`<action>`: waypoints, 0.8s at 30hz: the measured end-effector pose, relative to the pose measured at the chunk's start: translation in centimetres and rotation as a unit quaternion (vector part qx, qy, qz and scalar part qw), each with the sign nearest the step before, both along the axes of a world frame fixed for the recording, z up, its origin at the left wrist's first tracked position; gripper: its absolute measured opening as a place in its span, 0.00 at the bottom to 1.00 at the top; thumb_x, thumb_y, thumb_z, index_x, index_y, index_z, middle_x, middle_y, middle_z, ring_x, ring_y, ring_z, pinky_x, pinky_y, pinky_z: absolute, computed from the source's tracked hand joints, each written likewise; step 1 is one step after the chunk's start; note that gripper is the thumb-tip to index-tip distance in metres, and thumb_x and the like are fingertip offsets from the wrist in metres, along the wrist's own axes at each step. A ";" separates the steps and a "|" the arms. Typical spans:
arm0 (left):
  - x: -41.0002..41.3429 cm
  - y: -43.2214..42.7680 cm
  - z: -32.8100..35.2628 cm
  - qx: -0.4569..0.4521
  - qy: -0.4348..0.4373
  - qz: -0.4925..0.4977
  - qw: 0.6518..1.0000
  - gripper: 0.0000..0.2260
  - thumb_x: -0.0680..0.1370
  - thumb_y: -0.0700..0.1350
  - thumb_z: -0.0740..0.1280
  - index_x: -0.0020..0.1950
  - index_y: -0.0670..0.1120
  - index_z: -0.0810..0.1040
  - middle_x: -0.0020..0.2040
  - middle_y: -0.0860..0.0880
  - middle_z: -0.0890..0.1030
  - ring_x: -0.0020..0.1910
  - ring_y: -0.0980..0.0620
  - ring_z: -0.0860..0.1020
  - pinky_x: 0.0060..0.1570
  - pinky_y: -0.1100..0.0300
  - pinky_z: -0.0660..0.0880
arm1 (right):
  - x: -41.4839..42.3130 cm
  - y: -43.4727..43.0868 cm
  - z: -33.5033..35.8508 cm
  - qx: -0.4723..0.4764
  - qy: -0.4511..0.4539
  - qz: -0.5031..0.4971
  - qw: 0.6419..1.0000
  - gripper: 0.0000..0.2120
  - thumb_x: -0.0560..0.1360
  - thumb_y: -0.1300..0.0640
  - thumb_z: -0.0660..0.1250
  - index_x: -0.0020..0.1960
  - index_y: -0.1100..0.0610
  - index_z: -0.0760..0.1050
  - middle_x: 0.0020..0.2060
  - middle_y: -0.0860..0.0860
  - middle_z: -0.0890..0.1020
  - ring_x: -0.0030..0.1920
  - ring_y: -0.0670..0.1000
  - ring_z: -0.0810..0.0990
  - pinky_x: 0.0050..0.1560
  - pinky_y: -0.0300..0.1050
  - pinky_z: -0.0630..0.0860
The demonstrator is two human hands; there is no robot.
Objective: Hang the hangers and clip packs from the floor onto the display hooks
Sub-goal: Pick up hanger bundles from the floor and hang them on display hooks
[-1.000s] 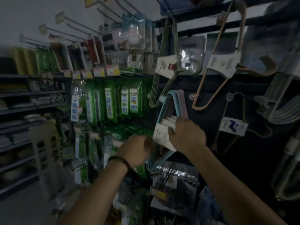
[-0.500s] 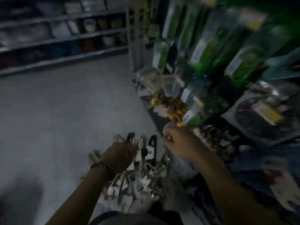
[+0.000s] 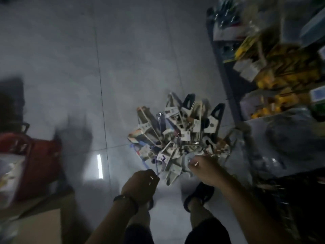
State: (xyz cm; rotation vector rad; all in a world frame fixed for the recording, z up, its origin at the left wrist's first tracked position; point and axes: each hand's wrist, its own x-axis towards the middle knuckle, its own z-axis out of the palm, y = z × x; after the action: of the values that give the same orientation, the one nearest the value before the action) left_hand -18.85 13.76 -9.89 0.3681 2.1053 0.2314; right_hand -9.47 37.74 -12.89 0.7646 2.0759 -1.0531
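Grip unclear both sides | left hand curled beside hanger pile | right hand curled over its edge

Floor: pale grey large tiles, glossy, thin dark grout lines crossing. Light dim overall; one bright strip-lamp reflection on the tile, hazy glare around it. Right side: dark metal shelving rack standing on the floor, packed with blurred goods, yellow packs among them. Left edge: red container, motion-blurred, kind unclear; a dark shape beyond it. Lower left corner: brown cardboard box, top face showing.
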 end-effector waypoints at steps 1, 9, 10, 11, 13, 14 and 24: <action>-0.7 -0.9 -2.9 -0.006 -0.016 0.000 1.000 0.11 0.83 0.55 0.63 0.58 0.53 0.82 0.54 0.49 0.84 0.52 0.47 0.84 0.55 0.50 0.82 | -1.2 -1.1 -2.3 -0.006 -0.008 -0.002 1.000 0.15 0.82 0.48 0.65 0.39 0.54 0.75 0.36 0.50 0.79 0.42 0.53 0.81 0.42 0.49 0.74; -5.4 -5.2 -28.5 -0.045 -0.080 -0.003 0.996 0.15 0.84 0.57 0.62 0.64 0.50 0.80 0.61 0.46 0.83 0.59 0.45 0.81 0.62 0.50 0.79 | -7.5 -7.8 -26.1 0.018 -0.064 0.103 0.992 0.08 0.83 0.53 0.64 0.49 0.54 0.78 0.45 0.53 0.83 0.46 0.55 0.80 0.40 0.44 0.70; -5.6 -5.5 -31.5 -0.047 -0.077 -0.013 0.996 0.16 0.84 0.57 0.62 0.66 0.49 0.79 0.62 0.45 0.83 0.60 0.45 0.81 0.61 0.50 0.79 | -8.1 -8.2 -29.4 0.033 -0.070 0.135 0.988 0.07 0.83 0.54 0.65 0.56 0.57 0.78 0.51 0.56 0.83 0.50 0.57 0.81 0.44 0.46 0.73; -5.6 -5.6 -34.3 -0.048 -0.070 -0.027 0.996 0.17 0.85 0.57 0.62 0.68 0.49 0.79 0.63 0.45 0.82 0.60 0.44 0.81 0.61 0.49 0.80 | -8.6 -8.4 -32.5 0.052 -0.073 0.171 0.981 0.09 0.83 0.55 0.65 0.61 0.58 0.76 0.57 0.57 0.82 0.56 0.59 0.81 0.50 0.48 0.76; -5.3 -5.6 -39.1 -0.048 -0.041 -0.059 0.996 0.19 0.84 0.57 0.63 0.71 0.49 0.77 0.66 0.44 0.80 0.62 0.43 0.80 0.62 0.47 0.80 | -10.1 -8.8 -37.7 0.090 -0.046 0.226 0.969 0.15 0.82 0.56 0.65 0.67 0.58 0.74 0.61 0.59 0.78 0.61 0.63 0.79 0.58 0.56 0.78; -4.8 -5.7 -41.4 -0.044 -0.023 -0.071 0.996 0.20 0.83 0.57 0.64 0.73 0.50 0.76 0.68 0.44 0.78 0.65 0.43 0.78 0.62 0.46 0.80 | -10.9 -8.9 -40.0 0.121 -0.016 0.258 0.958 0.17 0.81 0.57 0.66 0.69 0.57 0.73 0.61 0.59 0.77 0.61 0.64 0.79 0.59 0.59 0.79; 2.4 -7.9 -51.6 -0.068 -0.036 -0.030 0.997 0.25 0.82 0.56 0.66 0.76 0.49 0.69 0.74 0.45 0.73 0.77 0.43 0.67 0.70 0.44 0.72 | -10.7 -7.7 -50.5 0.303 -0.025 0.472 0.827 0.23 0.80 0.56 0.64 0.75 0.56 0.71 0.73 0.59 0.72 0.77 0.64 0.62 0.79 0.65 0.53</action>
State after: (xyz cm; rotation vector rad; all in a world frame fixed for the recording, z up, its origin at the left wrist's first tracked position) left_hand -16.43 5.82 -61.52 0.3358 2.0234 0.0643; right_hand -20.20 30.06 -63.42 -0.0522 2.3050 0.1891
